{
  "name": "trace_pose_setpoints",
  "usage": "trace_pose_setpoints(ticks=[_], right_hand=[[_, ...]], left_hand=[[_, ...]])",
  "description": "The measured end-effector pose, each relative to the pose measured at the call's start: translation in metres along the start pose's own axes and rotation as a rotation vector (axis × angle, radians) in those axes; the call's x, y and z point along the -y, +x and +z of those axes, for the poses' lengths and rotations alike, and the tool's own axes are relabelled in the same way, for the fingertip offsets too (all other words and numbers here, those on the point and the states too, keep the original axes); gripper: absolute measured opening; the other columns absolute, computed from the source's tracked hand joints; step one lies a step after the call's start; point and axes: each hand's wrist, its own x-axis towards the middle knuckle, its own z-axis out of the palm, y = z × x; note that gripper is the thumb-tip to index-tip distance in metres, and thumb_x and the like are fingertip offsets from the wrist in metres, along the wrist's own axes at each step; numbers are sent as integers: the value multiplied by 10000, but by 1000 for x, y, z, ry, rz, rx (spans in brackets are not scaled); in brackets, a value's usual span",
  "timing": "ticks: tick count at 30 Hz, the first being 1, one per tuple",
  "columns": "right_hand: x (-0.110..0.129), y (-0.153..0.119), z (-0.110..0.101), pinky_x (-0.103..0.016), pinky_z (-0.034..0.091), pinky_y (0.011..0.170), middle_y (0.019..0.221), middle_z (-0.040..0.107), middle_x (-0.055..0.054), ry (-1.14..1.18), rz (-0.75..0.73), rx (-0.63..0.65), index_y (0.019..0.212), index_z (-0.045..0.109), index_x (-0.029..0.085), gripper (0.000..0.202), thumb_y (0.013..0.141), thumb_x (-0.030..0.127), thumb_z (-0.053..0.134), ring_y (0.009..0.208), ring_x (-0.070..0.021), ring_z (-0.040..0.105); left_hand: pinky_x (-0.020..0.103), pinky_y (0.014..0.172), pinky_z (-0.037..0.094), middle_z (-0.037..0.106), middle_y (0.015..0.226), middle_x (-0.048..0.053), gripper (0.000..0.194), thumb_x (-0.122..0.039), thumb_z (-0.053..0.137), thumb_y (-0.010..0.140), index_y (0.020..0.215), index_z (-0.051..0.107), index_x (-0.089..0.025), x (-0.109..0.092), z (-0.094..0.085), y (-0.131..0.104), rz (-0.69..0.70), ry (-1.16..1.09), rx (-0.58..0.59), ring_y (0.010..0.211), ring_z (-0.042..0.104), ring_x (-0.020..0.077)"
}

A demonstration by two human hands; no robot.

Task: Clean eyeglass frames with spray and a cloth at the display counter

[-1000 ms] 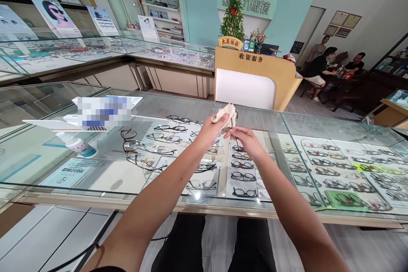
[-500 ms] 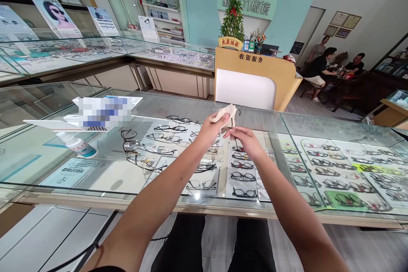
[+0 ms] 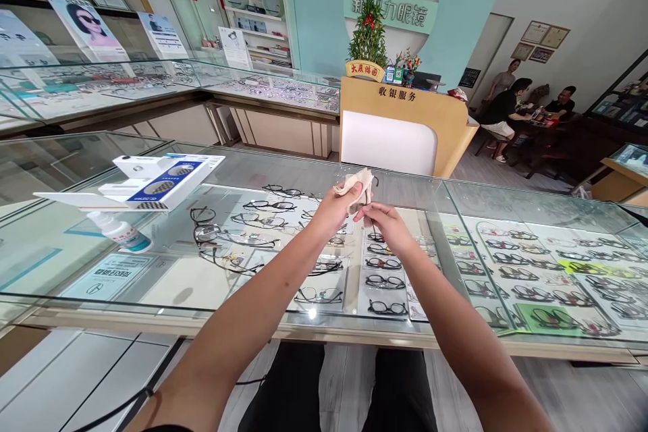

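Observation:
Over the glass counter, my left hand (image 3: 335, 209) is closed on a folded beige cloth (image 3: 361, 181), thumb pressed on top. The cloth wraps part of a pair of eyeglasses (image 3: 374, 231); a dark temple hangs below and a curved dark tip pokes out above. My right hand (image 3: 389, 223), fingers pinched together, holds the eyeglasses by the lower side of the frame. Lenses are mostly hidden by cloth and fingers. Left of my arms, loose eyeglasses (image 3: 205, 235) lie on the glass top.
A white spray bottle (image 3: 120, 232) lies on its side at left, near an open white and blue box (image 3: 169, 183). Rows of eyeglasses (image 3: 385, 281) show inside the display case. Beyond stands a wooden cashier counter (image 3: 458, 125); several people sit or stand far right.
The cloth has shifted slightly in my left hand, its upper edge now shaped differently. Both hands stay in nearly the same place, and the view has moved a little.

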Motion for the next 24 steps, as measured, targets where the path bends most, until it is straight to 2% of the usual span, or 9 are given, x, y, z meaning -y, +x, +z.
trace_pose_setpoints(ticks=[2,5,9,12,16,20,24], right_hand=[[1,0,-1,-375,413,801,863,762,-40,9,-5,-4,760,809,261,294,900,512,746,776,-200,479],[5,1,-7,-377,414,787,869,771,-46,42,-9,-44,779,819,265,271,888,503,751,783,-208,489],[13,3,-19,-375,412,739,908,781,-62,109,-46,-223,777,796,264,283,856,533,761,752,-203,482],[17,4,-26,-361,405,712,1055,799,-71,173,-89,-320,805,798,263,266,840,526,778,777,-192,511],[12,7,-26,-334,410,698,1187,785,-69,221,-85,-365,852,825,260,262,806,518,819,845,-184,558],[3,8,-23,-330,414,694,1097,772,-63,216,-73,-364,963,853,259,335,822,561,819,845,-184,580],[0,9,-23,-332,417,687,984,741,-45,225,-70,-370,1039,866,261,380,832,576,818,807,-181,574]], left_hand=[[356,734,568,808,902,96,581,-647,951,795,1056,802,-150,1,-3,2,-4,-9,-32,814,748,235],[361,786,596,839,1028,129,564,-596,966,805,1099,803,-144,2,-8,6,-31,-114,-54,935,780,261],[348,888,630,841,1177,134,542,-473,1002,808,1203,803,-161,4,-14,12,-72,-213,-72,1090,787,260],[339,858,647,847,1154,114,517,-445,1020,792,1197,811,-200,8,-16,13,-134,-218,-99,1088,794,259],[357,844,660,847,1143,124,463,-495,993,819,1137,830,-200,13,-14,10,-191,-174,-17,1077,795,276],[365,871,647,846,1119,135,448,-559,934,871,1133,846,-206,10,-8,3,-215,-116,61,1104,790,294],[392,947,628,847,1117,131,525,-664,847,917,1213,838,-231,1,1,-3,-193,-116,202,1155,782,312]])
